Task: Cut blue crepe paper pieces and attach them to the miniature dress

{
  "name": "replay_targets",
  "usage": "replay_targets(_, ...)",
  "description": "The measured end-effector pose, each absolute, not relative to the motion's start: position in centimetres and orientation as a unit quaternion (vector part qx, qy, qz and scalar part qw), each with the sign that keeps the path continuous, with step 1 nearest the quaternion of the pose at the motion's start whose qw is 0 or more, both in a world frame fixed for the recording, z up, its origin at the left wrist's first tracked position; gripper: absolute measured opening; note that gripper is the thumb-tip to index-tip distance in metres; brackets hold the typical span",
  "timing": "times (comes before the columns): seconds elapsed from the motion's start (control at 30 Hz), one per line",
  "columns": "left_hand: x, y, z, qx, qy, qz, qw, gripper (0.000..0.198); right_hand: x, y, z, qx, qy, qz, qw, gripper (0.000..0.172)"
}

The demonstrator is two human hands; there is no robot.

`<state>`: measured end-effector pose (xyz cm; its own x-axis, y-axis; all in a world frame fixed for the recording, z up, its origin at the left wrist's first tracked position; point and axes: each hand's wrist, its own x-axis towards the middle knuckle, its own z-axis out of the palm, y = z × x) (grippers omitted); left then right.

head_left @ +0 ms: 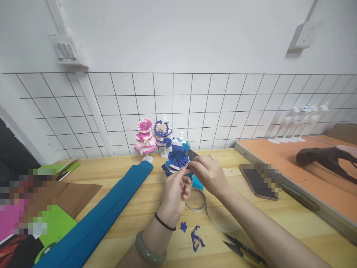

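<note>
My left hand (175, 192) and my right hand (208, 173) meet over the wooden table (134, 208), both closed in pinches on a small blue and white ruffled paper dress figure (177, 158). The left fingertips pinch its lower right edge. The right fingers hold a small dark piece against its right side. On my left wrist are a green bangle and a black band. A ring of clear tape (196, 201) lies just under the hands.
A pink paper dress figure (144, 139) and a blue and cream one (163, 136) stand on stands by the grid wall. A long blue roll (103, 219) lies at left, blue paper scraps (195, 238) and small snips (242, 251) near me, an orange board (292, 167) at right.
</note>
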<state>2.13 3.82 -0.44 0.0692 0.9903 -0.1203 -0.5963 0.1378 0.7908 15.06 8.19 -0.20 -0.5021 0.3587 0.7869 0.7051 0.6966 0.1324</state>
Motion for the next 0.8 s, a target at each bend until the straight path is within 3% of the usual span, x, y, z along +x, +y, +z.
replay_targets(0.2, 2.21, 3.7, -0.5, 0.28, 0.356, 0.586, 0.672, 0.037, 14.93, 8.19, -0.28, -0.336, -0.817, -0.21, 0.419, 0.013)
replay_targets(0.47, 2.39, 3.98, -0.55, 0.267, 0.29, 0.593, 0.702, 0.017, 15.18, 8.06, -0.08, -0.328, -0.832, -0.199, 0.401, 0.013)
replay_targets(0.8, 2.74, 4.42, -0.82, 0.264, 0.278, 0.613, 0.691, 0.019, 15.49, 7.38, 0.07, -0.323, -0.848, -0.17, 0.383, 0.018)
